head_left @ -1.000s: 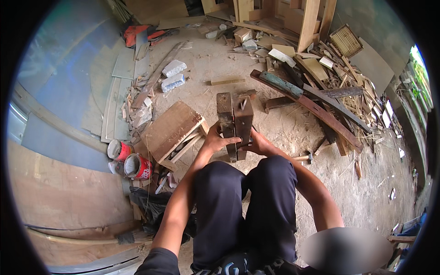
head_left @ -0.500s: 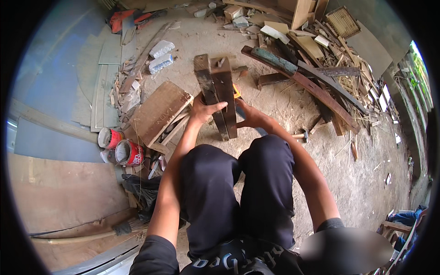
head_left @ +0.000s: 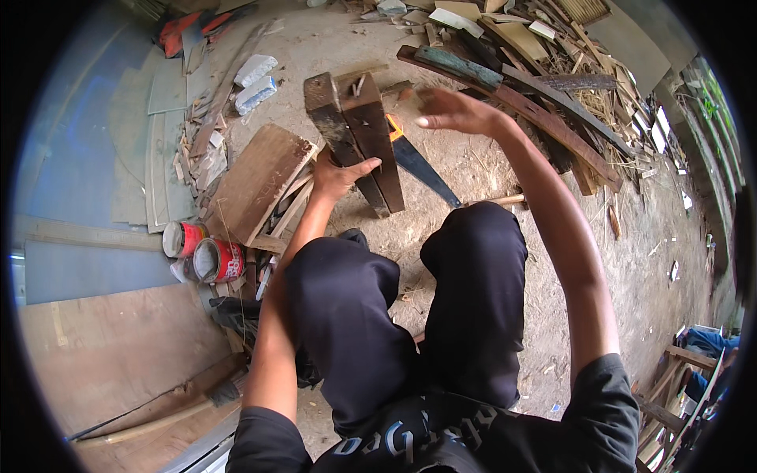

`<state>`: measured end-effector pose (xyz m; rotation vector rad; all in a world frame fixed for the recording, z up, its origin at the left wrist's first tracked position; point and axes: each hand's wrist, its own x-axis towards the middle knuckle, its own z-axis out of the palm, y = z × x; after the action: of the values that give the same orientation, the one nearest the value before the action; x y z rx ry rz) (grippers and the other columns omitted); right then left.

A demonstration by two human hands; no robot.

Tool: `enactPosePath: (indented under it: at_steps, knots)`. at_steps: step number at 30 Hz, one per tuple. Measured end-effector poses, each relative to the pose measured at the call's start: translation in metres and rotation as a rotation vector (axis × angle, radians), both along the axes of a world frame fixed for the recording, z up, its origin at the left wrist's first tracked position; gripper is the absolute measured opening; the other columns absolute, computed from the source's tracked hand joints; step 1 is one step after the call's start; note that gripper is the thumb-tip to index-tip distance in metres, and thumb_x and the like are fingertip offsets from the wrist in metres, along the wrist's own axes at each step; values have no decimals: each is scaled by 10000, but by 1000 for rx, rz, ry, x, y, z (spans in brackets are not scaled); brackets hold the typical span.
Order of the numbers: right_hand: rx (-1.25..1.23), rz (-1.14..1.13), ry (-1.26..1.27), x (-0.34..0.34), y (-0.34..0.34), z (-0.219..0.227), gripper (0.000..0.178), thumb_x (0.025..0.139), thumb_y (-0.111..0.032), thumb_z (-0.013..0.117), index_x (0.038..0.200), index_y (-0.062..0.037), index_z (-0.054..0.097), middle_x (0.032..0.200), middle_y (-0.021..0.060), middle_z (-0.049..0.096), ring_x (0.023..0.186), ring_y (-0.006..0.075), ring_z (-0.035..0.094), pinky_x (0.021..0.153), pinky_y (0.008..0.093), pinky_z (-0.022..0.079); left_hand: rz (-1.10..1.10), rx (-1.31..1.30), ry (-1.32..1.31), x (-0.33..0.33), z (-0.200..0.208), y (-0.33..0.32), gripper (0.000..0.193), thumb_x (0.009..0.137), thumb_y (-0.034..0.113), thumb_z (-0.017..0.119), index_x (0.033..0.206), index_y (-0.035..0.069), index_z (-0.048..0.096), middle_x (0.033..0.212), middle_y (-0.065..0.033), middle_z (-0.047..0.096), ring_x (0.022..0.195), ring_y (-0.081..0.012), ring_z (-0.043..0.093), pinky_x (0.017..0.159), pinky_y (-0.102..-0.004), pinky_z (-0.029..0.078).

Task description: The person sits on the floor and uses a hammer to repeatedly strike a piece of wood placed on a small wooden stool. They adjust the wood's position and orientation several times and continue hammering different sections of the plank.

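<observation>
Two dark, weathered wooden beams stand side by side between my arms: a left beam (head_left: 325,110) and a right beam (head_left: 375,130). My left hand (head_left: 337,175) grips the left beam low on its side, its thumb laid across the front. Beyond the right beam, a handsaw (head_left: 426,171) shows its dark blade and part of an orange handle. Apart from the beams, my right hand (head_left: 456,111) hovers to their right above the floor, fingers loosely stretched and nothing visible in it. A small wood offcut (head_left: 359,85) sits on top of the right beam.
A brown wooden box (head_left: 256,181) stands left of the beams, with two red paint cans (head_left: 220,260) close by. Long timbers and scrap wood (head_left: 544,138) are heaped at the far right. Beyond my right knee lies a wooden handle (head_left: 498,201). White blocks (head_left: 255,94) lie far left.
My right hand has left the beams' side, rising outward to the right and uncovering the saw. My left hand keeps its grip. My knees have moved apart.
</observation>
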<state>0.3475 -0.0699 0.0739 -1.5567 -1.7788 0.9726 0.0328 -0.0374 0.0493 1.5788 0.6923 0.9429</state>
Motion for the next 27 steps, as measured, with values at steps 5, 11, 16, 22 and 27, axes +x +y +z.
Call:
enactPosePath:
  at_steps: [5,11,16,22,27]
  knots:
    - [341,296,89,-84,-19,95,951,791,-447,829,1494,-24,348,1393,227,536,1276,334,551,1073,438,452,-27,-18,20,-14,-5,-10,600,717,111,873,1245,30,601,1158,-54,654,1055,-147,619,932,-308,512]
    - [236,314,-362,-102,-18,119,790,764,-470,842,1292,14,508,1101,208,687,979,320,706,849,422,552,-87,-25,-26,-20,1,-12,586,723,88,865,1246,21,609,1141,-37,655,1010,-134,625,897,-303,537]
    - [133,262,-480,-127,-21,128,863,739,-493,839,1270,73,460,1097,286,657,1017,431,658,845,464,526,-120,-8,-90,-32,1,-12,581,721,78,854,1249,24,615,1187,-45,639,1083,-138,600,942,-307,513]
    - [271,244,-306,-132,-29,99,963,738,-444,843,1363,110,364,1223,335,596,1174,448,578,951,461,479,-57,-51,-33,-37,1,-12,549,715,103,861,1213,36,640,1152,-40,662,1062,-135,613,923,-311,518]
    - [324,181,-156,-122,-32,103,908,720,-387,883,1367,51,421,1230,276,617,1204,386,584,1003,432,467,-100,-64,6,-30,-2,-9,640,690,131,898,1254,36,609,1167,-30,655,1057,-124,609,909,-305,525]
